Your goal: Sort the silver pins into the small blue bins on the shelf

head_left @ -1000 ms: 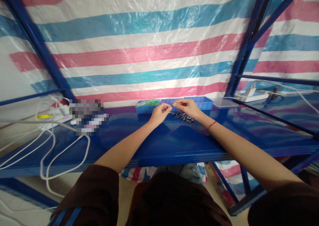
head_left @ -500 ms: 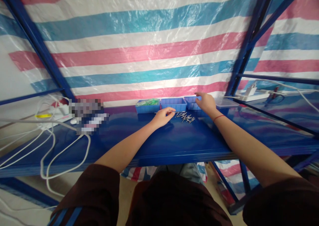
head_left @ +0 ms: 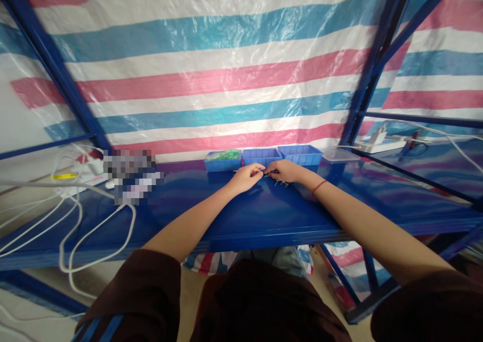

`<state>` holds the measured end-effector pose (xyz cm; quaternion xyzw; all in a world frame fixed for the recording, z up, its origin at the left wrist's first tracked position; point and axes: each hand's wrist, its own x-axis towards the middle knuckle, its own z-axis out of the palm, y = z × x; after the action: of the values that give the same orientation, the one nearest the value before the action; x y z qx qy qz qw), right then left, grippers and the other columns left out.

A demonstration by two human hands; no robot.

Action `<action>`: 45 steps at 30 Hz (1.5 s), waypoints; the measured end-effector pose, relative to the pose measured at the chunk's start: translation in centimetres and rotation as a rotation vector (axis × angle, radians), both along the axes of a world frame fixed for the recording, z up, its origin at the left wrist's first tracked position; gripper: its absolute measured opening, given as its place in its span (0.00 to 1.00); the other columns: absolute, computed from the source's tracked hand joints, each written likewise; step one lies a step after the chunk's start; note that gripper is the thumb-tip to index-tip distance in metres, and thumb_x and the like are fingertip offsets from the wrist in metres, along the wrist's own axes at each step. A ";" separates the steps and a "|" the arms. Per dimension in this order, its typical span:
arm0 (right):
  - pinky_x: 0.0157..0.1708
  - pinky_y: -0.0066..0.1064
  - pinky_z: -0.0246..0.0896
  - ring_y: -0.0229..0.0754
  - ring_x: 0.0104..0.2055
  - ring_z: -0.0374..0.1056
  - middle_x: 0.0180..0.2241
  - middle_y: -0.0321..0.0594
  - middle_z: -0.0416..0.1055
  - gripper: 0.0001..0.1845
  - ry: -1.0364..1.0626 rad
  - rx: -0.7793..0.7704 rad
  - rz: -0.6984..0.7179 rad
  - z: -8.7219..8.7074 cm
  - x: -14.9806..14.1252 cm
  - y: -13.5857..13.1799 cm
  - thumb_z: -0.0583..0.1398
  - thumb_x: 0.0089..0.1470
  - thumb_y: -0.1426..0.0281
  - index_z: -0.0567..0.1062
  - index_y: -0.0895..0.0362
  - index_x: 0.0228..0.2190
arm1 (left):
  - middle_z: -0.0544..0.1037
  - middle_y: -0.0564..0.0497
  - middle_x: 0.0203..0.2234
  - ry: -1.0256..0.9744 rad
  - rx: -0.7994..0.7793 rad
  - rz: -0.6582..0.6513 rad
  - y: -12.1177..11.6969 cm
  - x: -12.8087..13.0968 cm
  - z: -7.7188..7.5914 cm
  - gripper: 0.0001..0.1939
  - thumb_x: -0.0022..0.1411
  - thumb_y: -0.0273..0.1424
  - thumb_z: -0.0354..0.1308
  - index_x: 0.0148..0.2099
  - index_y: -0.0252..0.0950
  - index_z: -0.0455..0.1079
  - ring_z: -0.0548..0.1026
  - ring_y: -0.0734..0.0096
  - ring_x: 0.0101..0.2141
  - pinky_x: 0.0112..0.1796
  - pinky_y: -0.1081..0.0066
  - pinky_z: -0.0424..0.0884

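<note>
My left hand (head_left: pixel 247 177) rests low over the blue shelf, its thumb and fingers pinched on a thin metal piece mostly hidden by the hand. A thin tip (head_left: pixel 235 171) shows on the left side of that hand. Close beside it, almost fingertip to fingertip, my right hand (head_left: pixel 285 172) reaches down with its fingers closed together at a small pile of metal, screw-like pieces (head_left: pixel 281 183). That hand covers most of the pile, and what its fingers grip is hidden.
Behind the hands stand three blue bins: the left bin (head_left: pixel 219 166) with green items in clear wrap, the middle bin (head_left: pixel 260 153) and the right bin (head_left: pixel 302 153). A clear plastic lid (head_left: pixel 341 154) lies further right. White cables (head_left: pixel 81 221) cross the shelf's left end.
My right hand has come down and left from above the right bin to the metal pieces beside my left hand. The left hand has stayed almost in place.
</note>
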<state>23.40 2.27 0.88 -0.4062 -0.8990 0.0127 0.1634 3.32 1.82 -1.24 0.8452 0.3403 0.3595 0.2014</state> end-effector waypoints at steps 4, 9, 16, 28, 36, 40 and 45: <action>0.38 0.33 0.61 0.46 0.36 0.70 0.34 0.45 0.76 0.13 -0.035 0.031 -0.027 -0.3 -0.4 0.3 0.55 0.45 0.78 0.79 0.58 0.31 | 0.78 0.48 0.35 0.001 -0.003 -0.001 0.0 0.0 0.0 0.13 0.58 0.32 0.53 0.45 0.37 0.71 0.75 0.69 0.35 0.41 0.68 0.70; 0.34 0.31 0.59 0.40 0.30 0.67 0.30 0.42 0.75 0.10 0.198 -0.007 -0.073 0.3 -0.4 -0.5 0.55 0.47 0.74 0.77 0.59 0.29 | 0.78 0.49 0.35 -0.052 -0.004 0.050 0.3 0.0 0.0 0.14 0.55 0.27 0.54 0.45 0.36 0.71 0.74 0.71 0.33 0.41 0.68 0.70; 0.29 0.30 0.58 0.36 0.26 0.62 0.25 0.38 0.70 0.17 0.593 -0.217 -0.026 0.7 -1.1 -1.1 0.59 0.47 0.59 0.74 0.61 0.30 | 0.78 0.48 0.33 -0.249 -0.009 0.081 0.3 0.2 0.5 0.10 0.55 0.31 0.58 0.40 0.34 0.71 0.75 0.72 0.34 0.41 0.69 0.70; 0.26 0.27 0.60 0.36 0.27 0.65 0.27 0.39 0.71 0.21 0.665 -0.427 -0.010 1.0 -1.9 -2.2 0.61 0.45 0.55 0.74 0.59 0.34 | 0.77 0.51 0.31 -0.329 0.002 0.012 -0.3 0.2 1.1 0.07 0.56 0.33 0.56 0.35 0.35 0.69 0.75 0.73 0.31 0.34 0.74 0.69; 0.25 0.28 0.58 0.34 0.24 0.61 0.23 0.37 0.68 0.20 0.818 -0.314 -0.034 1.4 -1.9 -2.3 0.63 0.42 0.56 0.72 0.59 0.30 | 0.75 0.51 0.33 -0.375 0.031 0.086 -0.2 0.1 1.3 0.07 0.57 0.32 0.55 0.37 0.35 0.69 0.73 0.76 0.29 0.31 0.76 0.66; 0.26 0.29 0.59 0.35 0.24 0.61 0.24 0.37 0.69 0.20 0.891 -0.260 -0.049 1.6 -2.1 -2.4 0.64 0.40 0.57 0.72 0.59 0.31 | 0.75 0.52 0.32 -0.388 0.023 0.071 -0.2 0.2 1.3 0.06 0.57 0.32 0.55 0.37 0.35 0.68 0.72 0.77 0.29 0.31 0.76 0.66; 0.27 0.31 0.60 0.34 0.24 0.62 0.26 0.39 0.70 0.20 0.959 -0.213 -0.018 1.8 -2.2 -2.5 0.64 0.40 0.58 0.73 0.59 0.32 | 0.75 0.51 0.32 -0.393 0.020 0.067 0.0 0.3 1.1 0.06 0.57 0.31 0.55 0.37 0.35 0.68 0.72 0.76 0.30 0.33 0.76 0.67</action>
<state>21.24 -0.19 2.64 -0.3769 -0.7124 0.2887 0.5168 3.57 1.84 -0.09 0.7489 0.3190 0.5272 0.2436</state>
